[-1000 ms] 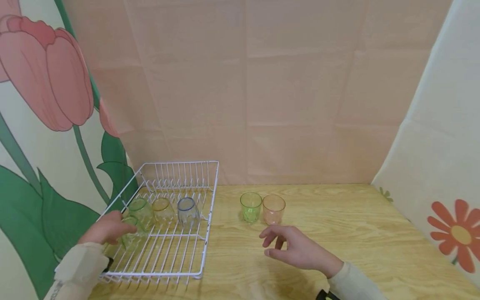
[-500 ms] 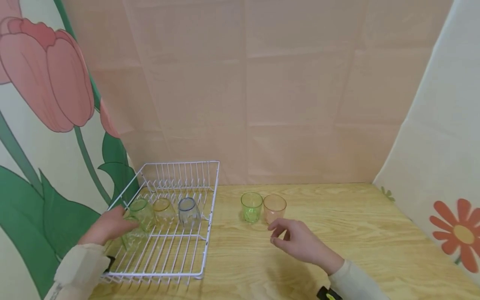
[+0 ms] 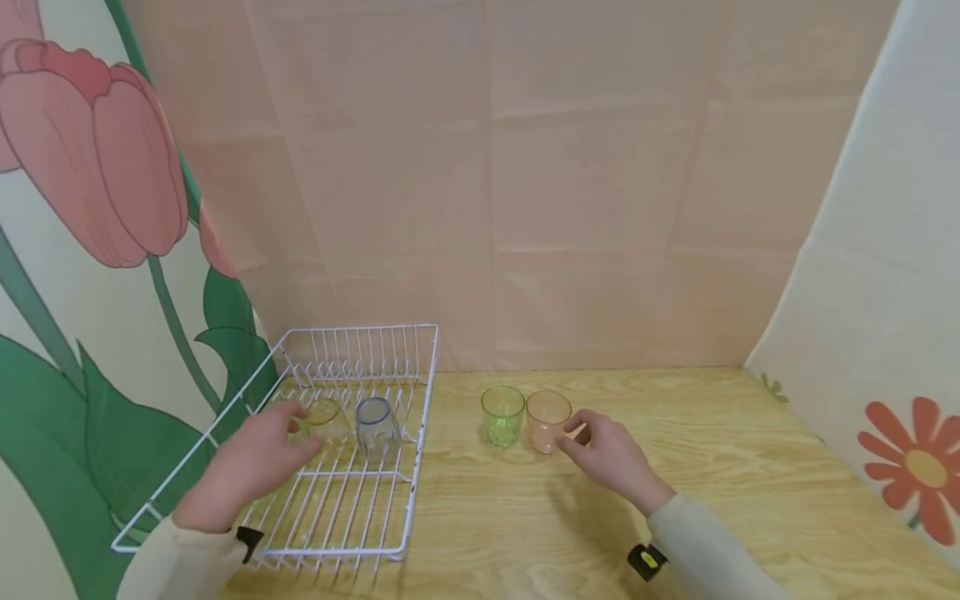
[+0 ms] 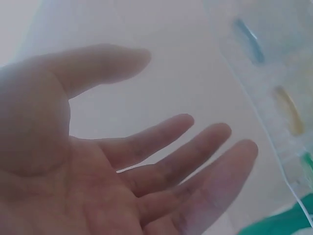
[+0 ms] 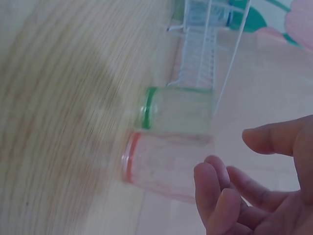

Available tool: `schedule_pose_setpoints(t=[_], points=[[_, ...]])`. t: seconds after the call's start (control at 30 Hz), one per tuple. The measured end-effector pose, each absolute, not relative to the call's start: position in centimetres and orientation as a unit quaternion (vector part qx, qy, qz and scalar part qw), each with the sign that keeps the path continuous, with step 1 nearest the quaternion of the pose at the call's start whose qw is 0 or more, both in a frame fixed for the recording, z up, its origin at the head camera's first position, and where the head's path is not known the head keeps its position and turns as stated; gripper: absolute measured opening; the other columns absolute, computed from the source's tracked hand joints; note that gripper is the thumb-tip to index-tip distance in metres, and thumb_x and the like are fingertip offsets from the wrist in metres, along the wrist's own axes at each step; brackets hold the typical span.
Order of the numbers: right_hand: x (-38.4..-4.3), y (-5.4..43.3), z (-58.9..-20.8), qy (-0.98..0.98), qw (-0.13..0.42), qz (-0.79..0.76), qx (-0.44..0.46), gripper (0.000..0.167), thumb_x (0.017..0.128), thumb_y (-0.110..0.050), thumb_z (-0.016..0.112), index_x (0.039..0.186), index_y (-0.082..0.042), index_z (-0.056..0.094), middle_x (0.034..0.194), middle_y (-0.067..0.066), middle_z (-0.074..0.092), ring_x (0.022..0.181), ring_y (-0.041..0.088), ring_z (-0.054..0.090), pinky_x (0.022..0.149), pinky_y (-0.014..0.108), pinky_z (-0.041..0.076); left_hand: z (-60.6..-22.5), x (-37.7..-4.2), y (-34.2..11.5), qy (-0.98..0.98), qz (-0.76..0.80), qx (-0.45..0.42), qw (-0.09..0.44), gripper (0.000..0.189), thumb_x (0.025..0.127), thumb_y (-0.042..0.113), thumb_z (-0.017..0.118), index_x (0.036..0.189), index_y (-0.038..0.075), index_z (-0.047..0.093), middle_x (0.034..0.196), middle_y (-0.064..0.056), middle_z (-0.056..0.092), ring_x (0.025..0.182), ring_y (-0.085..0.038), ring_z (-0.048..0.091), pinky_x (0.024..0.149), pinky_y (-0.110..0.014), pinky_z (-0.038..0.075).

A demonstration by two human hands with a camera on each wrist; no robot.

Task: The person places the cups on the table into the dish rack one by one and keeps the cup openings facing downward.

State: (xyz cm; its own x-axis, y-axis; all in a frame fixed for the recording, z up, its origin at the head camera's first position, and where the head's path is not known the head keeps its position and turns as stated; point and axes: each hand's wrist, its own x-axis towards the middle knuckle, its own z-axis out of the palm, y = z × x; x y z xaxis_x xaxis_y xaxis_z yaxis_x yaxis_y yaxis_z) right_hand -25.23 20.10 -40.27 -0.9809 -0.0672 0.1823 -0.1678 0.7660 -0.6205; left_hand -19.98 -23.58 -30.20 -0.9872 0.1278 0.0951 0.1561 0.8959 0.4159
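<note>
My left hand [image 3: 247, 462] hovers over the left part of the white wire dish rack [image 3: 408, 500], fingers spread and holding nothing, as the left wrist view confirms. It mostly hides the green glasses on that side. Beside its fingertips, a yellow-rimmed glass [image 3: 328, 423] and a blue-rimmed glass [image 3: 377, 429] stand in the rack. On the table, a green glass [image 3: 502, 417] and a pink glass [image 3: 546, 423] stand upright side by side. My right hand [image 3: 611, 454] is at the pink glass's right side, thumb and fingers apart and loosely bent, with nothing gripped.
The wood-grain table [image 3: 712, 467] reaches back to a plain pinkish cloth backdrop [image 3: 585, 183]. A tulip-patterned panel [image 3: 97, 167] borders the rack on the left, and a flower-printed cloth [image 3: 885, 317] hangs at the right.
My left hand has let go of a green glass in the rack and risen up and rightward. My right hand has moved right and forward, up to the pink glass.
</note>
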Motion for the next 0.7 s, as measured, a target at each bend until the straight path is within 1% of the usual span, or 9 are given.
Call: schedule_pose_setpoints(t=[0.07, 0.2, 0.33, 0.43, 0.57, 0.7], points=[[-25.9, 20.4, -40.6, -0.936, 0.073, 0.339, 0.049, 0.031, 0.093, -0.03, 0.068, 0.109, -0.003, 0.063, 0.079, 0.006, 0.068, 0.059, 0.015, 0.058, 0.052, 0.032, 0.047, -30.1, -19.4, -22.6, -0.968, -0.23, -0.085, 0.049, 0.047, 0.092, 0.03, 0.067, 0.125, -0.003, 0.059, 0.115, -0.023, 0.067, 0.101, -0.038, 0.066, 0.079, -0.052, 0.053], [-27.2, 21.0, -41.2, -0.935, 0.066, 0.346, 0.027, 0.043, 0.095, -0.035, 0.065, 0.118, 0.001, 0.058, 0.085, 0.009, 0.068, 0.063, 0.016, 0.059, 0.054, 0.032, 0.047, -29.9, -18.4, -21.0, -0.959, -0.251, -0.103, 0.085, 0.04, 0.09, 0.025, 0.069, 0.121, 0.001, 0.061, 0.104, -0.013, 0.072, 0.088, -0.026, 0.068, 0.072, -0.044, 0.055], [-28.3, 21.4, -41.7, -0.931, 0.057, 0.359, 0.013, 0.052, 0.098, -0.039, 0.06, 0.128, 0.003, 0.052, 0.086, 0.011, 0.067, 0.063, 0.018, 0.059, 0.055, 0.032, 0.048, -29.8, -17.8, -19.1, -0.955, -0.263, -0.108, 0.088, 0.038, 0.09, 0.027, 0.069, 0.12, 0.005, 0.062, 0.097, -0.004, 0.072, 0.08, -0.016, 0.066, 0.066, -0.037, 0.053], [-28.8, 21.5, -41.8, -0.923, 0.046, 0.381, 0.012, 0.055, 0.101, -0.039, 0.055, 0.133, 0.005, 0.047, 0.091, 0.015, 0.069, 0.066, 0.021, 0.063, 0.056, 0.033, 0.05, -29.7, -17.4, -17.5, -0.952, -0.271, -0.113, 0.084, 0.036, 0.09, 0.028, 0.07, 0.12, 0.009, 0.063, 0.093, 0.0, 0.07, 0.078, -0.012, 0.064, 0.066, -0.035, 0.052], [-29.2, 21.6, -42.1, -0.914, 0.028, 0.405, 0.01, 0.056, 0.102, -0.038, 0.051, 0.137, 0.005, 0.043, 0.1, 0.022, 0.071, 0.071, 0.027, 0.068, 0.055, 0.033, 0.051, -29.8, -17.1, -15.5, -0.945, -0.284, -0.133, 0.095, 0.028, 0.09, 0.027, 0.07, 0.114, 0.014, 0.064, 0.087, 0.005, 0.069, 0.076, -0.009, 0.062, 0.067, -0.033, 0.051], [-29.6, 21.5, -42.3, -0.909, 0.015, 0.416, -0.003, 0.055, 0.103, -0.039, 0.049, 0.138, 0.003, 0.043, 0.1, 0.021, 0.072, 0.067, 0.028, 0.067, 0.051, 0.032, 0.048, -30.1, -16.7, -14.0, -0.935, -0.294, -0.167, 0.107, 0.026, 0.089, 0.029, 0.072, 0.111, 0.017, 0.064, 0.085, 0.009, 0.069, 0.075, -0.007, 0.063, 0.065, -0.031, 0.05]])
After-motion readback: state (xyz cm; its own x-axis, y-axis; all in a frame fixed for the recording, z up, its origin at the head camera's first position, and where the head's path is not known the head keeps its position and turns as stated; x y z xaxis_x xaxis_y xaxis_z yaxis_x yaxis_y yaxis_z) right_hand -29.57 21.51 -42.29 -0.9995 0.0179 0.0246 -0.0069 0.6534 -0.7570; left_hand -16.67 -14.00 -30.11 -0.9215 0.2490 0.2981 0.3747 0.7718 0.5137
